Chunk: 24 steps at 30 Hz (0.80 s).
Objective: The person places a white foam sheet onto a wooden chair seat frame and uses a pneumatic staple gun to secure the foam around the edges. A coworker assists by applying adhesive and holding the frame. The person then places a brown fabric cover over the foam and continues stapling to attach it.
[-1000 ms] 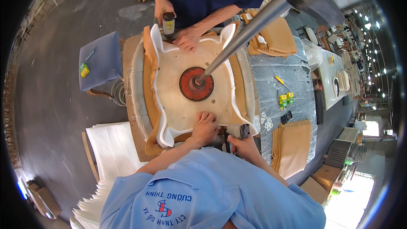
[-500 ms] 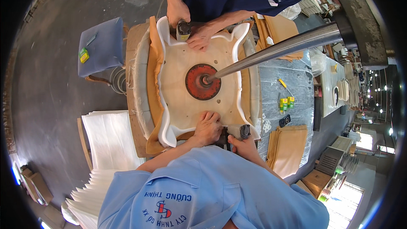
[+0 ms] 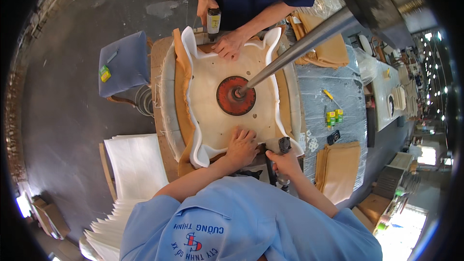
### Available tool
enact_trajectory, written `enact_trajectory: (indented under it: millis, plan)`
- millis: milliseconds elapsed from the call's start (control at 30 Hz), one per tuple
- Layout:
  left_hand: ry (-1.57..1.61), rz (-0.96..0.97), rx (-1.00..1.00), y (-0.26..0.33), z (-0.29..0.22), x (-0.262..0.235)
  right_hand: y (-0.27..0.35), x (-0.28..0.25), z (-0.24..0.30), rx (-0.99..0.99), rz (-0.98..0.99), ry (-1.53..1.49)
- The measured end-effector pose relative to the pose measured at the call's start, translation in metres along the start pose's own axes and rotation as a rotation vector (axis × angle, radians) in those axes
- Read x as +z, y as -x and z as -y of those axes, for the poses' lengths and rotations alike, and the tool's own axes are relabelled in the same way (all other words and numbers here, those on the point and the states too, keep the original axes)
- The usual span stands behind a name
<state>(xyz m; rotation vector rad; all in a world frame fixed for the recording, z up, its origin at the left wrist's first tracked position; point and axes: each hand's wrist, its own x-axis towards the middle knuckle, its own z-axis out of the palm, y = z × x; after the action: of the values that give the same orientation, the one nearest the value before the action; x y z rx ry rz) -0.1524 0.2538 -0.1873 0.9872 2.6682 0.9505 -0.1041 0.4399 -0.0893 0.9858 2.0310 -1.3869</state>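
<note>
Single head-worn fisheye view, looking steeply down from close above the tabletop (image 3: pixel 166 67); edges bend toward rim.

Cream seat panel (image 3: pixel 212 116), red round disc (image 3: pixel 236 95), white foam edge (image 3: pixel 193 116), tan fabric (image 3: pixel 181 82), grey-blue stool (image 3: pixel 123 63)

I see a light blue short-sleeved shirt (image 3: pixel 251 222) with a collar, blue lettering and a red-and-blue emblem on its back; forearms and hands bare.
</note>
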Motion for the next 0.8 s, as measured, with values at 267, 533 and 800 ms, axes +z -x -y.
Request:
enact_trajectory:
  millis: [267,533,800]
  plan:
    - [-0.159,0.403,0.111,0.038,0.045,-0.081,-0.004,-0.003,0.002,-0.023,-0.081,0.117]
    - [0.034,0.191,0.285,0.038,0.066,-0.074,0.006,0.007,0.010,-0.022,-0.143,0.239]
    - [0.204,-0.020,0.284,0.039,0.081,-0.049,0.032,0.029,0.002,-0.109,-0.222,0.037]
